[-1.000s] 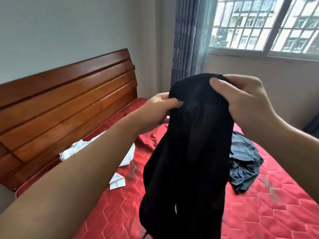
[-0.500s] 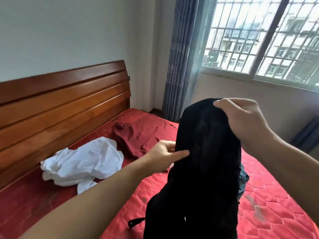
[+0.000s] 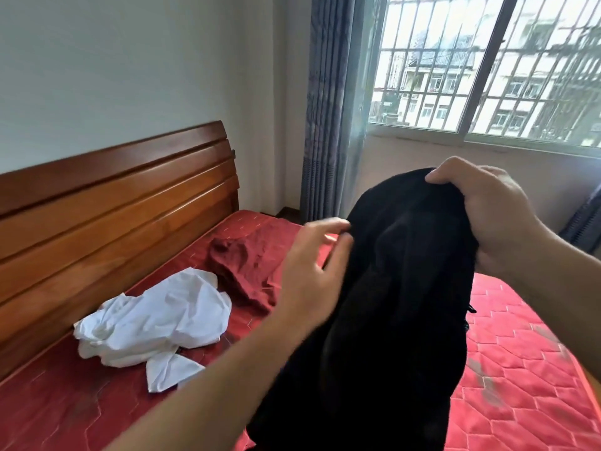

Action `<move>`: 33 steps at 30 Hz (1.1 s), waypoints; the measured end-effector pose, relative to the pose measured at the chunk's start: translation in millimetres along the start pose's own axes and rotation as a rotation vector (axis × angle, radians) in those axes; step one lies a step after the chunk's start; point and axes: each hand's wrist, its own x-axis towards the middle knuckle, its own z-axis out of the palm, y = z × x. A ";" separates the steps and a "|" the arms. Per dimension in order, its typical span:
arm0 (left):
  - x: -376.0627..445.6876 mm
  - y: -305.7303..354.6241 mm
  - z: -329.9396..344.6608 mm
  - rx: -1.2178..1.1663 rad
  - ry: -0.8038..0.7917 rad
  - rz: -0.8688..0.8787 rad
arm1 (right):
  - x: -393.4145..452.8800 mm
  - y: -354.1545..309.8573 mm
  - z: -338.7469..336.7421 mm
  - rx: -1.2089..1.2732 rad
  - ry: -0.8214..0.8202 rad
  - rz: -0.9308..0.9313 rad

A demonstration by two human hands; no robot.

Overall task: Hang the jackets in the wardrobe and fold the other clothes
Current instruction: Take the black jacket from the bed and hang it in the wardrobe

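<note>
One limp, light black garment [image 3: 400, 304] hangs bunched from my clenched right hand [image 3: 487, 216]; my left hand [image 3: 312, 271], fingers spread, should pinch its top edge.

Right hand [image 3: 487, 216] raised, fingers clenched; left hand [image 3: 309, 275] blurred, fingers loosely spread.

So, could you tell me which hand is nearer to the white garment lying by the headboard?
Left. The left hand hovers just right of the white garment, open beside the black garment. The right hand grips that garment's top, farther right.
</note>
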 end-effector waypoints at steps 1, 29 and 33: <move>-12.8 -0.4 8.2 -0.028 -0.079 0.012 | 0.0 0.4 -0.9 0.004 0.001 -0.008; 98.4 112.4 -36.0 -0.463 -0.725 -0.034 | -102.7 52.9 -46.5 -1.149 0.270 -0.473; 85.2 108.0 -40.7 -0.539 -0.870 -0.021 | -96.4 61.3 9.6 -0.658 0.191 -0.271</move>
